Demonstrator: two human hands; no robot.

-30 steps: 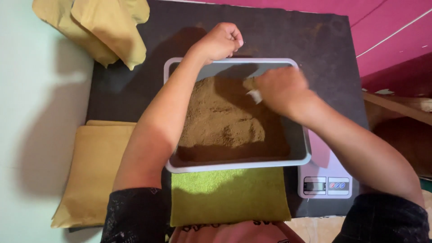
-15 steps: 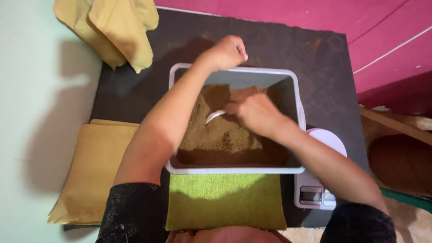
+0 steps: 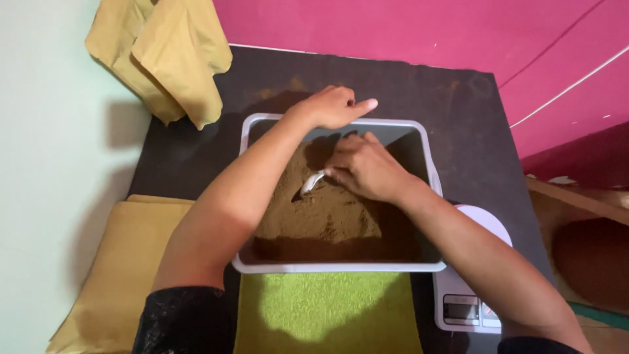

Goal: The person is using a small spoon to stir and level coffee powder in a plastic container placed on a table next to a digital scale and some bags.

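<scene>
Head view: white scoop (image 3: 312, 181) is held buried in brown powder (image 3: 327, 219) by right hand (image 3: 363, 167), tub rim (image 3: 341, 267) is steadied by left hand (image 3: 334, 106); yellow pouches (image 3: 164, 59) not yet filled.

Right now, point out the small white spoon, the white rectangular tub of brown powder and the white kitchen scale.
small white spoon (image 3: 312, 181), head view, on its bowl.
white rectangular tub (image 3: 341, 267), head view, near rim.
white kitchen scale (image 3: 493, 226), head view, round platform edge.
</scene>
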